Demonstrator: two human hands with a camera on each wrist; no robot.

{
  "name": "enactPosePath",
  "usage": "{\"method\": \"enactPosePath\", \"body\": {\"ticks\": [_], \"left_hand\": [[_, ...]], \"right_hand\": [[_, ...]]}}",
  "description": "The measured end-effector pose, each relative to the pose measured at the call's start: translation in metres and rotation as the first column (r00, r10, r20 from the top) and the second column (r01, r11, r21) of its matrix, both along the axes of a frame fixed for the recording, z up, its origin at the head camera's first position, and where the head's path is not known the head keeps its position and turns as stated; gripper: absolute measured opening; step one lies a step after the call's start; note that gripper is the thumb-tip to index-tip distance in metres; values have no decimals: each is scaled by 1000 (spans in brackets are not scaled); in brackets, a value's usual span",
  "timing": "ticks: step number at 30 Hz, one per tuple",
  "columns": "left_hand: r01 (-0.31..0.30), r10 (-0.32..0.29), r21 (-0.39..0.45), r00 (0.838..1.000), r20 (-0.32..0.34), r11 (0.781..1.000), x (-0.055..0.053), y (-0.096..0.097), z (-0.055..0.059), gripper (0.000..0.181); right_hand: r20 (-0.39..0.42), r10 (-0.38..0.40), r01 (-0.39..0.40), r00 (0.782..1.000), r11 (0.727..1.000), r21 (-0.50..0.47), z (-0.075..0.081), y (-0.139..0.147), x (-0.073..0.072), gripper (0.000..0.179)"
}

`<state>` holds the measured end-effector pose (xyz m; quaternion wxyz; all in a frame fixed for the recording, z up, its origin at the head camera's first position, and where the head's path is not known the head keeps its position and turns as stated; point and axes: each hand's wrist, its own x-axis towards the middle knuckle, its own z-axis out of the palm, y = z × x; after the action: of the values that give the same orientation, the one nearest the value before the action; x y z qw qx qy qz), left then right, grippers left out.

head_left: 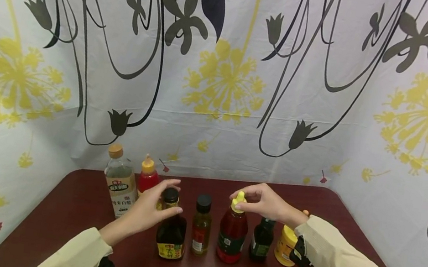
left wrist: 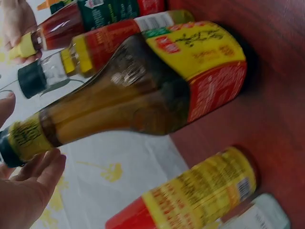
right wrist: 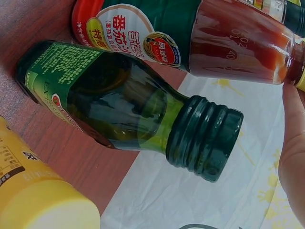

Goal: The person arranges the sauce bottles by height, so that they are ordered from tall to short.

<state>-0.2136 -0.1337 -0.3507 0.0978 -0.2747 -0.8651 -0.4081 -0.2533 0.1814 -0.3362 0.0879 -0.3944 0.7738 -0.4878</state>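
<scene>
My left hand (head_left: 150, 209) is at the neck of a dark soy sauce bottle (head_left: 171, 233), thumb and fingers spread on either side. In the left wrist view, the fingers (left wrist: 47, 174) lie beside the neck of the soy sauce bottle (left wrist: 128, 95), with the thumb apart from it. My right hand (head_left: 266, 202) pinches the yellow cap of a red ketchup bottle (head_left: 232, 233), which stands upright. Close to that hand is a small green bottle (right wrist: 119, 98) with a dark green cap. Between the two hands stands a slim black-capped bottle (head_left: 201, 231).
Behind my left hand stand a white vinegar bottle (head_left: 120, 186) with an orange cap and a red squeeze bottle (head_left: 147, 179). A yellow jar (head_left: 285, 248) is under my right wrist. The dark red table (head_left: 60, 216) meets a patterned cloth (head_left: 203, 150) behind.
</scene>
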Motion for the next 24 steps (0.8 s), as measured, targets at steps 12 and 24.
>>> {"method": "enactPosePath", "body": {"ticks": [12,24], "left_hand": [[8,-31,197,993,112,980,0,3,-7,41],[32,-66,270,991,117,962,-8,-3,-17,36]], "right_hand": [[-5,-5,5,1000,1000,19,2,-1,0,24],[-24,-27,30,999,989,143,10,-2,4,24]]}}
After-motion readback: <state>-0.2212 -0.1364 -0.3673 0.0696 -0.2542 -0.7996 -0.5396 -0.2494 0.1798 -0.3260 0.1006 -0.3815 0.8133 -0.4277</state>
